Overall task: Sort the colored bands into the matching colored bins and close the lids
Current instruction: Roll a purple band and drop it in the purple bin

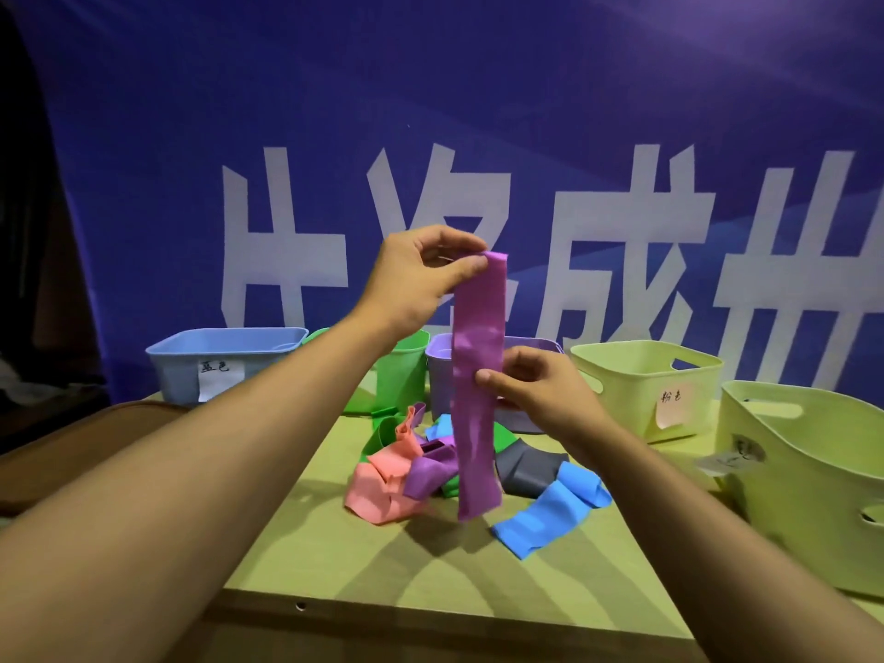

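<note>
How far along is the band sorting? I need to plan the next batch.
Barely started, it seems. Bin contents are hidden, so nothing shows as done. In hand: the left hand pinches the top of a purple band and the right hand holds its middle, before the purple bin. Left: the pile of bands on the table, and no lids are visible.

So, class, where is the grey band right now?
In the head view, the grey band lies on the table right of centre, between the hanging purple band and a blue band.

A single wide-angle head view looks forward and slightly down from close behind the raised forearms, across the table [363, 557] toward the blue backdrop [335, 112] just behind it.
</note>
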A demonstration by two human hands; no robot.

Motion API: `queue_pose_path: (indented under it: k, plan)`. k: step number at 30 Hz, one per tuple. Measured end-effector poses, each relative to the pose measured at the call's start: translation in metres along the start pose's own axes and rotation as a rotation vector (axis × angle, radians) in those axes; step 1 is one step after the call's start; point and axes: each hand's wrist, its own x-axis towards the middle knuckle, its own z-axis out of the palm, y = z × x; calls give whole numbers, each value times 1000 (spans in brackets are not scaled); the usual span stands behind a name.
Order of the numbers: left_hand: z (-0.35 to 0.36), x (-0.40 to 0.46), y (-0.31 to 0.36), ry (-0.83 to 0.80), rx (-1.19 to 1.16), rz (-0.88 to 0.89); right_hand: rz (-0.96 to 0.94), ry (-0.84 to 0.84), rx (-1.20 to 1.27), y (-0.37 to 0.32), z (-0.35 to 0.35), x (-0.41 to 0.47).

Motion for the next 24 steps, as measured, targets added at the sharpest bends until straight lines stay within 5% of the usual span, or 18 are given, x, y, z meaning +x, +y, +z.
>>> queue_pose_path:
  k: [15,24]
  plan:
    - [4,-2,-25,108,-137,-109,300,-270,56,34,4,-33]
    - [20,-15,-67,81,-153,-206,465,-450,-219,52,-3,-34]
